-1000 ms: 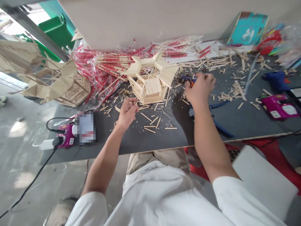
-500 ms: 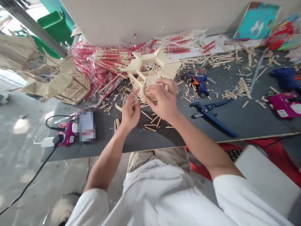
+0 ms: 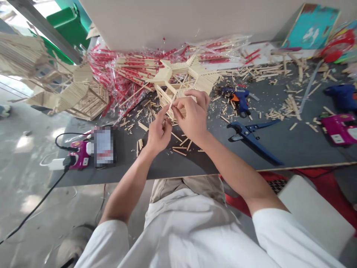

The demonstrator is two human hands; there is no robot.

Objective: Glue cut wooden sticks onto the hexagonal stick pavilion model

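A pale model built of thin wooden sticks (image 3: pixel 208 80) stands on the dark table, with pointed slatted panels around an open middle. My right hand (image 3: pixel 192 117) reaches over its near side, thumb and forefinger pinched together at a near corner. Whatever lies in that pinch is too small to make out. Close beside it, my left hand (image 3: pixel 159 131) has its forefinger stretched to the same corner while the other fingers curl in. The fingertips of both hands nearly meet there, and I cannot tell whether the left one holds a piece.
Blue pipe cutters (image 3: pixel 251 139) and a blue glue gun (image 3: pixel 240 98) lie to the right. Red-tipped sticks in plastic wrap (image 3: pixel 134 69) fill the back. A phone-like device (image 3: pixel 103 147) and a purple power strip (image 3: pixel 80 154) sit left. Another stick model (image 3: pixel 80 91) stands far left.
My left hand has moved up and right, bringing its forefinger to the model's corner. My right hand's thumb and forefinger have come down to the same corner. The view has shifted slightly.
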